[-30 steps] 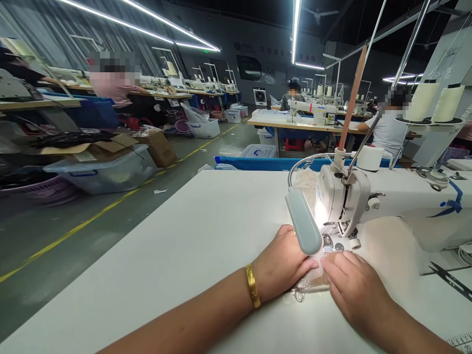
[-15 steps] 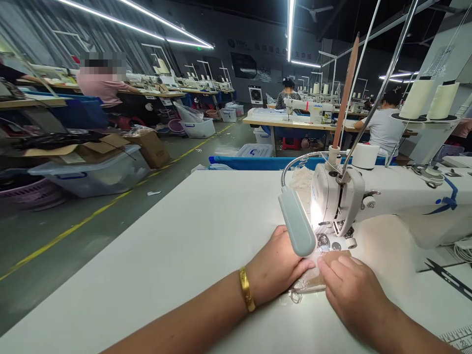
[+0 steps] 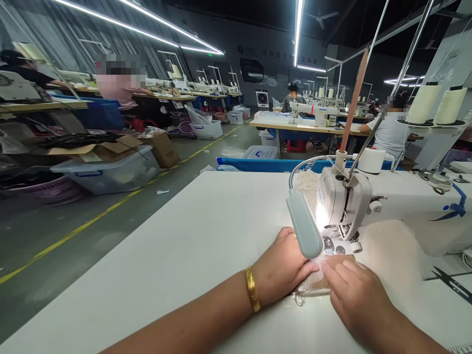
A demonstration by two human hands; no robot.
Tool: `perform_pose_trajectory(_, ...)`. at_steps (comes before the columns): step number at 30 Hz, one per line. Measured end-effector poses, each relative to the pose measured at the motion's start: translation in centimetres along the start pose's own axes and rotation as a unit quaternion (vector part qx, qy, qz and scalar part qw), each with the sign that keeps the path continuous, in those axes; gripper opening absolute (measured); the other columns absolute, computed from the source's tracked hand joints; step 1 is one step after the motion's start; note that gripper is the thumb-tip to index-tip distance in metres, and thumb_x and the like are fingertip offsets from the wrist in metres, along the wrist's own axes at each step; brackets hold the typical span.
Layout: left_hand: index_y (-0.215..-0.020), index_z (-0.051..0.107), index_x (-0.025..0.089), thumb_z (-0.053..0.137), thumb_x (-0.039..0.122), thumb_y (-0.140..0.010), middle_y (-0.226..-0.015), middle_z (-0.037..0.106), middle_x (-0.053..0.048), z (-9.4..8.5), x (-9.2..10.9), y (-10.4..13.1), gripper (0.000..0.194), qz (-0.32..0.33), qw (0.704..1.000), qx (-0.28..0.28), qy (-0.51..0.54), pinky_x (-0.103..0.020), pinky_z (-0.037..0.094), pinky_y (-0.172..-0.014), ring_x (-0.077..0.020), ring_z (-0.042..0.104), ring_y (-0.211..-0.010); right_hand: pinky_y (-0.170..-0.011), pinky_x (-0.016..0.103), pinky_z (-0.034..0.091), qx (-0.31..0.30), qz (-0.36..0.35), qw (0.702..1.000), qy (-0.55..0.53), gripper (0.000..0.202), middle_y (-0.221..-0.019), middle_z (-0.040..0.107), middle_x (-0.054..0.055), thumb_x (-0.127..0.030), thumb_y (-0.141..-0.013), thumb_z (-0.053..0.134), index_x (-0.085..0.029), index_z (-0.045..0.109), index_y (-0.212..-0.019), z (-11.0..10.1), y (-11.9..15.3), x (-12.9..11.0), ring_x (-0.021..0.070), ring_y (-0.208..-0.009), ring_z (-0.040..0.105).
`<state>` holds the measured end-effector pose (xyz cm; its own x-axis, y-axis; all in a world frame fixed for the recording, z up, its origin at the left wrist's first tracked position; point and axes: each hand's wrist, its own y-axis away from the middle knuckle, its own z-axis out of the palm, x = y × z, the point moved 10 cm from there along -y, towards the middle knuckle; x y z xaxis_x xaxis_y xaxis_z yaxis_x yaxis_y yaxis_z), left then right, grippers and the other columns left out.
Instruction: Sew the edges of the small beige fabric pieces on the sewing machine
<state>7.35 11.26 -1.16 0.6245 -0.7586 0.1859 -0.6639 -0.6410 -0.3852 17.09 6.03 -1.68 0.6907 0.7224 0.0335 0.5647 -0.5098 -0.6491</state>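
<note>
A small piece of lace-edged tan fabric lies flat at the front of the sewing machine, just short of the needle area. My left hand, a gold bangle on its wrist, holds the fabric's left side with the thumb on top. The grey lamp head hides most of its fingers. At the right side of the piece, my right hand is closed, its thumb and bent fingers pinching the tan part. Loose thread or clear trim curls out at the fabric's near edge.
Black thread snips lie to the right on the white table. Cream lace is heaped behind the lamp. Thread cones stand at the back right. Plastic bins line the aisle, and co-workers sit at other machines.
The whole view has shifted slightly, so everything appears a little further right. Both hands keep their places on the fabric, with no clear movement against the machine.
</note>
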Motion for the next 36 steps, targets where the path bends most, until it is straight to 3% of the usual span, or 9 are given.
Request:
perform_pose_trajectory(10, -0.096, 0.066, 0.02, 0.066, 0.03, -0.098, -0.112, 0.073, -0.008, 0.4, -0.1, 0.0, 0.01, -0.001, 1.0, -0.012, -0.005, -0.047, 0.047, -0.099, -0.029, 0.066, -0.106, -0.059, 0.03, 0.035, 0.002, 0.005, 1.0, -0.002, 0.037, -0.065, 0.056, 0.0, 0.002, -0.08, 0.042, -0.017, 0.066, -0.1, -0.1, -0.1, 0.0, 0.019, -0.06, 0.047)
perform_pose_trajectory(17, -0.1, 0.068, 0.02, 0.058, 0.034, -0.102, -0.11, 0.073, -0.008, 0.3, -0.1, 0.2, 0.017, 0.003, 1.0, 0.002, -0.007, -0.047, 0.046, -0.102, -0.0285, 0.066, -0.106, -0.06, 0.03, 0.037, -0.008, 0.022, 0.999, -0.029, 0.034, -0.068, 0.057, 0.001, 0.002, -0.082, 0.041, -0.019, 0.065, -0.095, -0.3, -0.7, 0.2, 0.0193, -0.063, 0.048)
perform_pose_trajectory(24, -0.099, 0.07, 0.021, 0.05, 0.015, -0.102, -0.099, 0.073, -0.005, 0.2, 1.5, 0.7, 0.021, 0.044, 0.998, -0.002, 0.033, -0.039, 0.048, -0.091, -0.0231, 0.067, -0.097, -0.063, 0.031, 0.042, -0.019, 0.02, 0.999, -0.034, 0.036, -0.075, 0.066, 0.002, -0.001, -0.086, 0.042, -0.017, 0.067, -0.105, 0.2, -0.3, 0.6, 0.0202, -0.067, 0.057)
perform_pose_trajectory(36, -0.099, 0.07, 0.021, 0.048, 0.019, -0.104, -0.098, 0.072, -0.007, 0.1, 1.2, 0.5, 0.023, 0.033, 0.999, 0.013, 0.025, -0.039, 0.048, -0.089, -0.0238, 0.066, -0.096, -0.063, 0.032, 0.045, -0.058, 0.054, 0.996, -0.048, 0.035, -0.089, 0.075, 0.006, -0.006, -0.093, 0.042, -0.018, 0.068, -0.112, 1.1, 0.1, 1.9, 0.02, -0.071, 0.064)
